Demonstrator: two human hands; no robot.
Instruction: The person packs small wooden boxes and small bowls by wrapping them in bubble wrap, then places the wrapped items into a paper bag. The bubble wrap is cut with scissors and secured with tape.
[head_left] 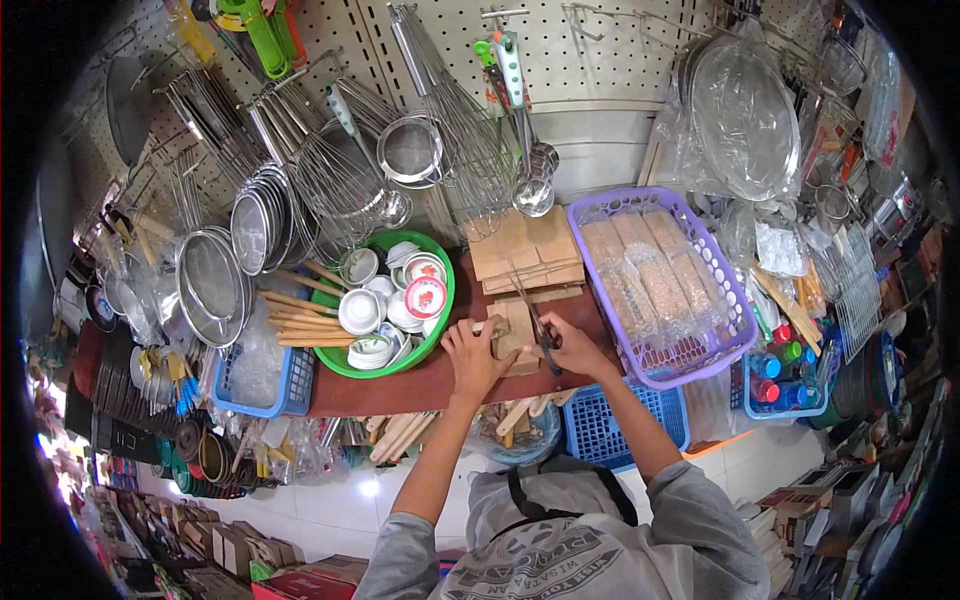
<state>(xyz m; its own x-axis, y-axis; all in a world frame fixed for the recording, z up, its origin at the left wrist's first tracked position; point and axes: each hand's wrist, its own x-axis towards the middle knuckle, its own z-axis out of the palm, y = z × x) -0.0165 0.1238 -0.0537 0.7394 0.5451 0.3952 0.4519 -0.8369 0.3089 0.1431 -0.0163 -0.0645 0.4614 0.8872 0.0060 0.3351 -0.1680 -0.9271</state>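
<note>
Cardboard (pixel 513 337), a small brown piece, lies on the red tabletop (pixel 400 385) between both hands: the left hand (pixel 474 356) presses on it with fingers spread, and the right hand (pixel 572 350) is closed on scissors (pixel 535 322) biting its edge. Cutting looks under way; the next snip calls for a steady hold.

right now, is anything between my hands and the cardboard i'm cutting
Nothing visible. The left hand rests on the cardboard, and the right hand holds the scissors at its right edge. The green bowl sits to the left and the purple basket to the right, both clear of it.
</note>
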